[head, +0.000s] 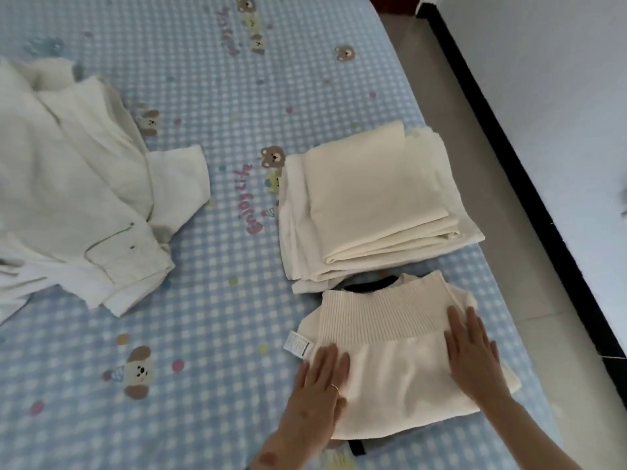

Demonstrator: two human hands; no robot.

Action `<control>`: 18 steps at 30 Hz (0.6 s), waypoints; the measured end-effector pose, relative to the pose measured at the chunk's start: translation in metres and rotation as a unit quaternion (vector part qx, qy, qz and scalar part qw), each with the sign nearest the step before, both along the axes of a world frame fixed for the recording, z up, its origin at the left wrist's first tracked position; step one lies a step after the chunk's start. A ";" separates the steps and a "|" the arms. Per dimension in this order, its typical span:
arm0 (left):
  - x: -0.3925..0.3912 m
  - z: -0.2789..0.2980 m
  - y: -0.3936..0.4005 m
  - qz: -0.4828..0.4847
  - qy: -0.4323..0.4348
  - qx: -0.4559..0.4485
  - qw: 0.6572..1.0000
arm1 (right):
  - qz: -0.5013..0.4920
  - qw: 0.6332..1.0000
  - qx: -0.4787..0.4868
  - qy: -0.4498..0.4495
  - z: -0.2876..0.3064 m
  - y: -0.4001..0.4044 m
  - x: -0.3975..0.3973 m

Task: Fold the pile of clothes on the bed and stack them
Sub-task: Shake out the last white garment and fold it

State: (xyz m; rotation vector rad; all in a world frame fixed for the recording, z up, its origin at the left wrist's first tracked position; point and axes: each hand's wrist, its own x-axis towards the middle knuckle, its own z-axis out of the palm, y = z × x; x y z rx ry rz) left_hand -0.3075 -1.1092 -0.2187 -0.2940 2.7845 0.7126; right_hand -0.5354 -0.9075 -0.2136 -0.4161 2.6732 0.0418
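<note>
Home bedroom: bed (217, 79) under blue checked teddy-bear sheet, folded clothes (369, 205) on top, tiled floor (441, 130) alongside.

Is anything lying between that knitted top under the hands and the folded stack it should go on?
Nothing visible. The knitted top, pressed flat by the left hand and right hand, lies right beside the folded stack, whose top is bare.

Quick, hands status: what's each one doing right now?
Left hand: open, fingers straight, pressing flat on the folded knit sweater.
Right hand: open, flat on the same sweater.
</note>
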 end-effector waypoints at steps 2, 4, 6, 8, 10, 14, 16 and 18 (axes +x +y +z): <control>-0.005 0.005 -0.008 -0.018 0.004 -0.008 1.000 | -0.010 0.999 0.043 0.005 0.008 -0.008 -0.003; 0.004 0.011 -0.023 0.008 0.000 0.001 1.000 | -0.027 0.998 0.028 0.041 0.023 -0.030 0.004; 0.028 0.020 -0.046 0.087 0.003 0.062 0.994 | -0.024 0.993 -0.067 0.094 0.041 -0.070 0.029; 0.071 0.019 -0.077 0.172 0.022 0.160 0.972 | 0.004 0.981 -0.171 0.089 0.057 -0.127 0.070; 0.119 0.022 -0.128 0.276 0.031 0.199 0.940 | 0.038 0.974 -0.225 0.003 0.068 -0.201 0.119; 0.216 0.018 -0.221 0.461 0.044 0.005 0.886 | 0.172 0.946 -0.241 -0.130 0.050 -0.360 0.202; 0.260 0.028 -0.268 0.557 0.068 0.084 0.824 | 0.233 0.936 -0.227 -0.133 0.027 -0.435 0.235; 0.296 0.031 -0.307 0.587 0.063 0.123 0.798 | 0.206 0.948 -0.215 -0.112 0.006 -0.493 0.256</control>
